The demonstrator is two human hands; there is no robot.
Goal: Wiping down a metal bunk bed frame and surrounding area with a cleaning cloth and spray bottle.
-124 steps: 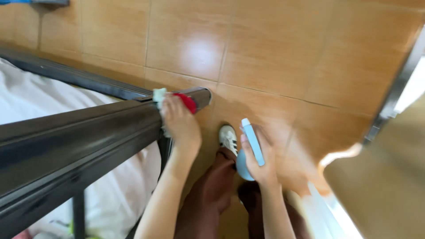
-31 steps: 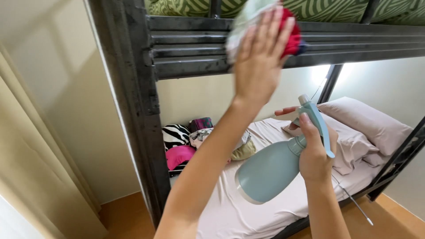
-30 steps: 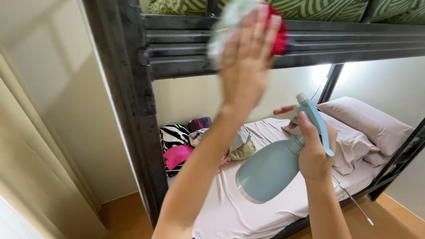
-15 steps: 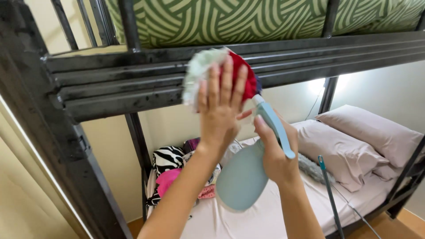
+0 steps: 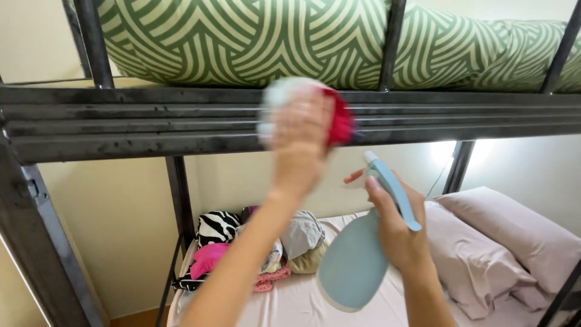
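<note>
Left hand (image 5: 301,142) clenched on soft, light cloth (image 5: 305,109) against bunk rail (image 5: 151,124); right hand (image 5: 396,227) grasping rigid, probably slippery spray bottle (image 5: 354,266) by neck.

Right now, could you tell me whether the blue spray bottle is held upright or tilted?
Tilted: the spray bottle in the right hand leans, nozzle up-right, base down-left.
</note>
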